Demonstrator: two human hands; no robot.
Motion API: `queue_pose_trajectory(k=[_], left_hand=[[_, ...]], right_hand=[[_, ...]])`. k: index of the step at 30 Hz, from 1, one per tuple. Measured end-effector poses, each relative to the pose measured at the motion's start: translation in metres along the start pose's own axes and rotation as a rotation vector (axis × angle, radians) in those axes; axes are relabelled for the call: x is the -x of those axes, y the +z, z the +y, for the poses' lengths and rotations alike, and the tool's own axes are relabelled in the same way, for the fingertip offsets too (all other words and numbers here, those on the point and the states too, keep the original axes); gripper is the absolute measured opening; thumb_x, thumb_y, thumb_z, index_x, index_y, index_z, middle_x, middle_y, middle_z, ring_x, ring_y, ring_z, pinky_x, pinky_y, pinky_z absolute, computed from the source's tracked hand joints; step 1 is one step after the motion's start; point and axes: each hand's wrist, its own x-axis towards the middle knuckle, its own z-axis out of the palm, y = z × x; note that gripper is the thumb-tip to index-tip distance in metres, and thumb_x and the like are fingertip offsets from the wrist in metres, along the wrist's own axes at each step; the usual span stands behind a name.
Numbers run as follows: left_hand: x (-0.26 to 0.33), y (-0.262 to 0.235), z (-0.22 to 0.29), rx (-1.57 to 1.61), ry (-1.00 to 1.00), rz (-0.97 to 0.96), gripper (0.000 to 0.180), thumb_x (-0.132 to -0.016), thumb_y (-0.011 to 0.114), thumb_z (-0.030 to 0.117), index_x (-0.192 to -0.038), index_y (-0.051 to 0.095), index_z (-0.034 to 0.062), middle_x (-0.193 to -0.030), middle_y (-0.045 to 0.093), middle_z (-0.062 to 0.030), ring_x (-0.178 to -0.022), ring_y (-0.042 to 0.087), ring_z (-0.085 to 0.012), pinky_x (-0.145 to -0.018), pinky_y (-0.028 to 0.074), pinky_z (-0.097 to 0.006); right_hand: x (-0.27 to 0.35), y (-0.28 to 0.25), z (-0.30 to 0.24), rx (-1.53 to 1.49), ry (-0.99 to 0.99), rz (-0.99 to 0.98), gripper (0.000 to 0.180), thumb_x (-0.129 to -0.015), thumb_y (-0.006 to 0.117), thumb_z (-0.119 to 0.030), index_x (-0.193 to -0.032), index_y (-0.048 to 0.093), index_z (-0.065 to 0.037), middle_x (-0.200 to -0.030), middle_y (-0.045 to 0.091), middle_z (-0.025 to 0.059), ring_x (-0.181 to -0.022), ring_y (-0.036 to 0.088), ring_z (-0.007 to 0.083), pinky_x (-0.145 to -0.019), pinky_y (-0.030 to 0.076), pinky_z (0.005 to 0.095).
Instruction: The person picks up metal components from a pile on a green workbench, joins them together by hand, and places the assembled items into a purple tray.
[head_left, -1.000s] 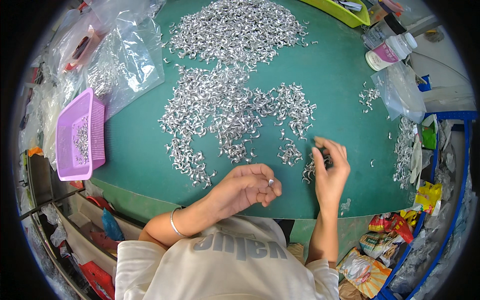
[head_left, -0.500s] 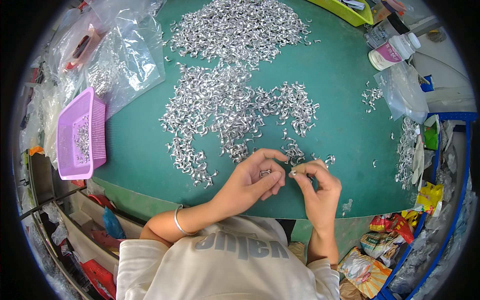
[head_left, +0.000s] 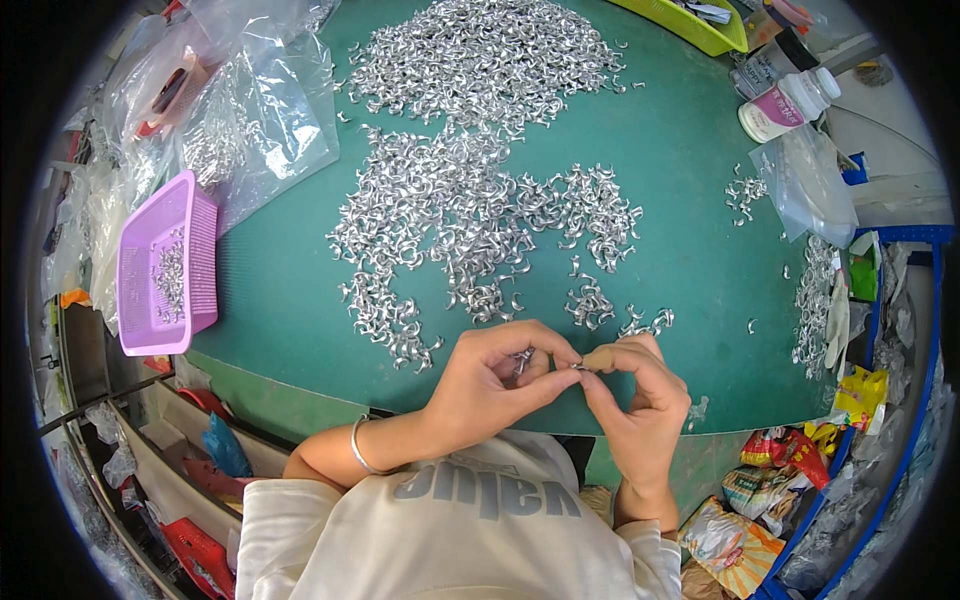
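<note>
Left hand (head_left: 490,385) curled round curved silver metal pieces (head_left: 522,361) | right hand (head_left: 637,390) pinching one | both right of rectangular lilac plastic basket (head_left: 205,268)

A purple basket (head_left: 205,275) is sitting at the left edge of the green table (head_left: 690,250), and clear plastic bags (head_left: 295,125) are spreading over the far left corner. Along the far edge, toward the right, a yellow-green tray (head_left: 700,37) is resting. Near the far right corner a black-capped jar (head_left: 765,68) and a white-capped bottle (head_left: 785,107) are sitting together; a flat clear bag (head_left: 808,180) is lying by the right edge. Beyond that edge a blue frame (head_left: 905,234) is standing, with a yellow packet (head_left: 858,395) hanging or lying beside it. Below the left edge a blue bag (head_left: 226,445) is lying.
</note>
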Motion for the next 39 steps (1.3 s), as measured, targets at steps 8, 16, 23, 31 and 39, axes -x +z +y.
queue_pose_trajectory(k=[8, 16, 23, 31, 39], left_hand=[[0.002, -0.002, 0.003, 0.272, -0.265, 0.002, 0.012, -0.082, 0.061, 0.005, -0.092, 0.062, -0.0010, -0.077, 0.061, -0.0015, -0.055, 0.040, 0.0012, -0.045, 0.030, -0.015], [0.003, -0.002, 0.008, 0.377, -0.293, -0.008, 0.011, -0.081, 0.061, 0.004, -0.090, 0.061, -0.0025, -0.081, 0.062, -0.0067, -0.056, 0.042, -0.0010, -0.045, 0.029, -0.015], [0.003, -0.002, 0.009, 0.373, -0.303, -0.013, 0.013, -0.080, 0.062, 0.006, -0.090, 0.061, -0.0026, -0.081, 0.062, -0.0069, -0.056, 0.042, -0.0012, -0.045, 0.029, -0.015], [0.003, -0.006, 0.002, 0.437, -0.321, -0.119, 0.014, -0.085, 0.058, 0.011, -0.093, 0.060, -0.0004, -0.079, 0.061, -0.0039, -0.056, 0.042, -0.0006, -0.044, 0.029, -0.016], [0.002, -0.018, -0.009, 0.706, -0.204, -0.308, 0.015, -0.089, 0.048, 0.013, -0.088, 0.053, -0.0013, -0.085, 0.058, -0.0134, -0.056, 0.044, -0.0099, -0.044, 0.032, -0.021]], right_hand=[[0.003, -0.002, -0.002, -0.318, 0.139, -0.003, 0.021, -0.062, 0.069, 0.010, -0.080, 0.061, 0.003, -0.077, 0.062, 0.0086, -0.074, 0.053, 0.0177, -0.065, 0.042, 0.0275], [0.003, 0.000, -0.004, -0.253, 0.082, 0.017, 0.018, -0.060, 0.070, 0.010, -0.076, 0.062, 0.003, -0.076, 0.061, 0.0089, -0.071, 0.052, 0.0179, -0.063, 0.041, 0.0272], [0.005, 0.001, -0.005, -0.196, 0.036, 0.040, 0.019, -0.060, 0.070, 0.009, -0.077, 0.062, 0.003, -0.075, 0.061, 0.0089, -0.070, 0.052, 0.0181, -0.063, 0.041, 0.0268], [0.004, 0.002, -0.003, -0.123, -0.034, 0.053, 0.019, -0.061, 0.071, 0.007, -0.076, 0.061, 0.002, -0.074, 0.061, 0.0076, -0.069, 0.051, 0.0178, -0.061, 0.040, 0.0270], [-0.024, -0.011, 0.024, 0.161, 0.095, 0.093, 0.012, -0.069, 0.065, 0.001, -0.081, 0.063, -0.001, -0.076, 0.061, 0.0078, -0.068, 0.051, 0.0180, -0.062, 0.040, 0.0276]])
